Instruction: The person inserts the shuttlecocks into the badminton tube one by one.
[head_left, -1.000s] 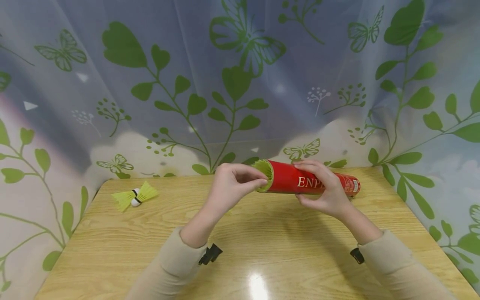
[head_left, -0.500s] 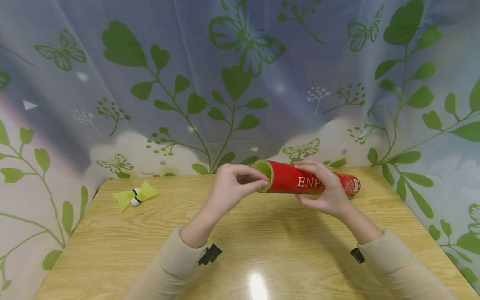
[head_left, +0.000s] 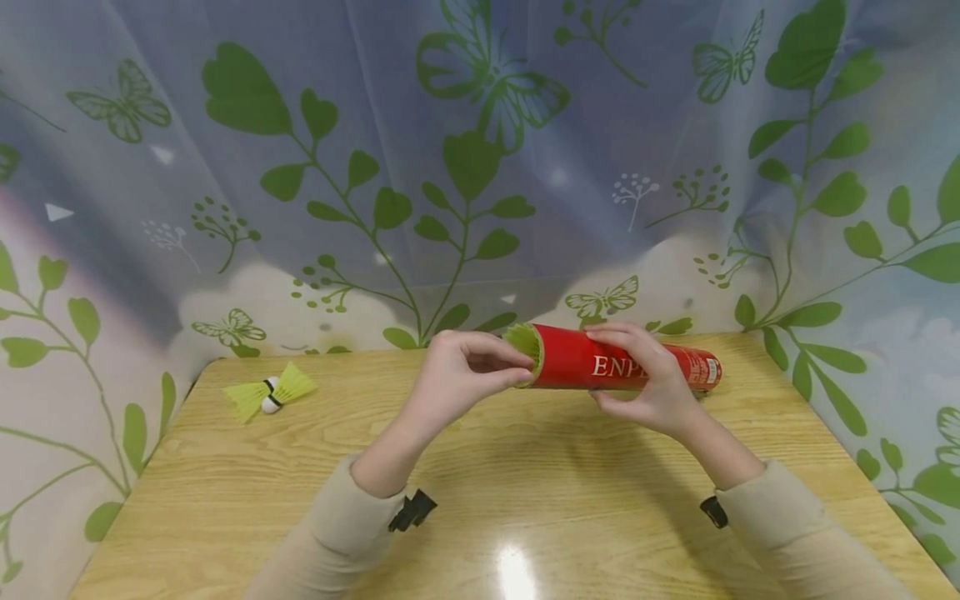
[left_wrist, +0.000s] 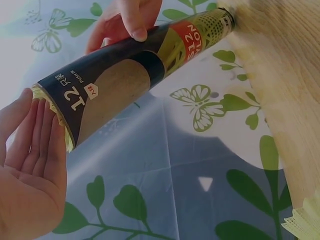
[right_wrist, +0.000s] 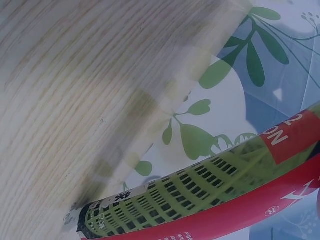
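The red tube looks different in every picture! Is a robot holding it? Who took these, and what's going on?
No robot here, just a person's two bare hands. The big picture comes from a camera on the person's head, looking down. The others come from a camera on each wrist, so things look tilted.

The right hand holds the red tube, and the left hand pinches yellow netting at its open end. The left wrist camera sees the tube's dark and see-through side; the right wrist camera sees its far end.

Two shuttlecocks, the things you hit in badminton, lie on the wooden table. Behind is a cloth with leaves and butterflies.
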